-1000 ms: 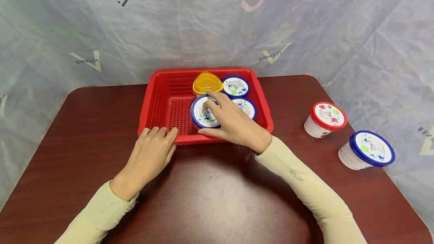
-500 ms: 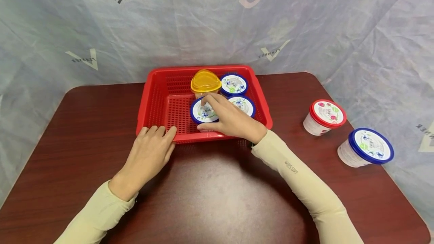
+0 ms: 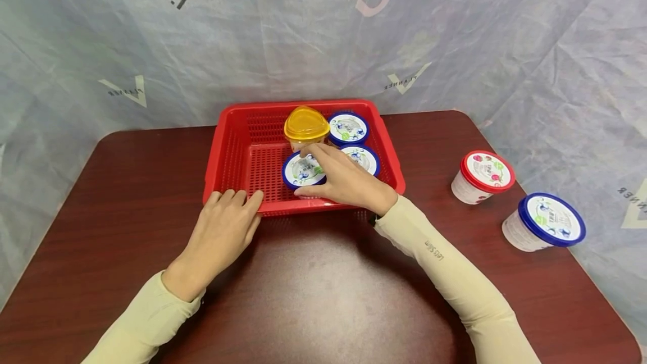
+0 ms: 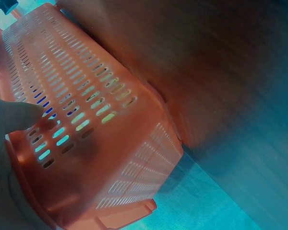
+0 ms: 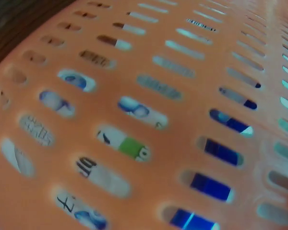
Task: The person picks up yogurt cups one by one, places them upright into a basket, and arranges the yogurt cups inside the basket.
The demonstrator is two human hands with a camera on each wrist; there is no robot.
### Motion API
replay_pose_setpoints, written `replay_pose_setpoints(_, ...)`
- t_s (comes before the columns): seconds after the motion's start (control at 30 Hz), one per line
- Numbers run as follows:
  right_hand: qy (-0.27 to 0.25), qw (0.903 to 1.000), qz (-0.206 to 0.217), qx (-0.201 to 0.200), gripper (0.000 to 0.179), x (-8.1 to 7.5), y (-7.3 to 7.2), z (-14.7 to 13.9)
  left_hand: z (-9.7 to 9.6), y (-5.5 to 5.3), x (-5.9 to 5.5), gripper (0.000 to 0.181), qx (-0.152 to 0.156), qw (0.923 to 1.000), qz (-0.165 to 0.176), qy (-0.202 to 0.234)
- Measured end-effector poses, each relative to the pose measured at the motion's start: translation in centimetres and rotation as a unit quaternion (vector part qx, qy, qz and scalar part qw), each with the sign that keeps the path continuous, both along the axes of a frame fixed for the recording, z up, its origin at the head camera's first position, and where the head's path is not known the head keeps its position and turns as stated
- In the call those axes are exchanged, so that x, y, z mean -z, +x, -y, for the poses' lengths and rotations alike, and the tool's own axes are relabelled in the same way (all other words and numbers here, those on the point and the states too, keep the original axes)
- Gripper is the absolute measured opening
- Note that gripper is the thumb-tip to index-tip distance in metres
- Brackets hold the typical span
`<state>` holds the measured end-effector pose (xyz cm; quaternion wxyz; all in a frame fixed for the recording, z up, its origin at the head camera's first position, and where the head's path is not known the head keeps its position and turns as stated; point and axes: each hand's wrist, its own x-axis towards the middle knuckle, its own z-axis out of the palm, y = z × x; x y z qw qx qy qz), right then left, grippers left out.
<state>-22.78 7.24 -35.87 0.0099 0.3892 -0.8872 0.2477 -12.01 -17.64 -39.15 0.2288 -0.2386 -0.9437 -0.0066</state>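
A red plastic basket (image 3: 235, 206) with slotted walls stands at the back of the table. My left hand (image 3: 222, 235) grips its front rim, fingers over the edge; in the left wrist view the thumb (image 4: 21, 116) presses on the outside wall. Inside the basket, my right hand (image 3: 349, 178) holds a blue-lidded tub (image 3: 299, 172) by its lid edge, thumb at the near side. A yellow-lidded container (image 3: 306, 125) sits behind that tub. Two more blue-lidded tubs are on the right, one at the back (image 3: 349, 128) and one partly hidden by my hand (image 3: 365, 157).
A red-lidded tub (image 3: 482, 176) and another blue-lidded tub (image 3: 543, 221) stand on the dark wooden table (image 3: 323, 296), right of the basket. Grey printed sheeting (image 3: 278, 32) hangs behind the table. The right wrist view shows the basket wall (image 5: 110, 79) close up.
My right hand has lowered the blue-lidded tub a little deeper into the basket, in front of the yellow-lidded container. The left hand keeps its grip on the rim.
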Motion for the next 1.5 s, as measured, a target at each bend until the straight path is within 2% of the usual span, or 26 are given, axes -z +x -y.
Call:
replay_pose_setpoints(0.23, -0.01, 0.9994, 0.03, -0.015, 0.072, -0.1, -0.3, -0.4, -0.1, 0.0, -0.1, 0.036, -0.001, 1.0, 0.003, -0.002)
replay_pose_setpoints(0.43, 0.049, 0.9977, -0.032, 0.034, 0.082, -0.4, 0.0, -1.2, -0.1, 0.0, 0.0, 0.034, 0.002, 1.0, 0.001, -0.001)
replay_pose_setpoints(0.53, 0.069, 0.9958, -0.039, 0.045, 0.079, -0.6, 0.1, -1.4, -0.1, -0.1, 0.0, 0.032, 0.004, 1.0, -0.004, -0.002)
replay_pose_setpoints(0.63, 0.071, 0.9963, -0.027, 0.04, 0.076, -0.7, -0.1, -1.5, -0.1, -0.2, 0.0, 0.032, 0.007, 1.0, -0.007, -0.001)
replay_pose_setpoints(0.9, 0.099, 0.9948, -0.013, 0.023, 0.082, -1.1, -0.5, -2.3, -0.1, -0.1, 0.0, 0.032, 0.006, 0.9999, -0.009, 0.0)
replay_pose_setpoints(1.13, 0.092, 0.9957, -0.006, 0.006, 0.08, -1.4, -0.5, -2.7, -0.1, -0.1, 0.0, 0.034, 0.002, 1.0, -0.005, -0.002)
replay_pose_setpoints(1.5, 0.083, 0.9963, -0.012, 0.017, 0.078, -2.2, -0.2, -3.2, -0.2, 0.1, 0.1, 0.04, -0.005, 1.0, 0.006, 0.0)
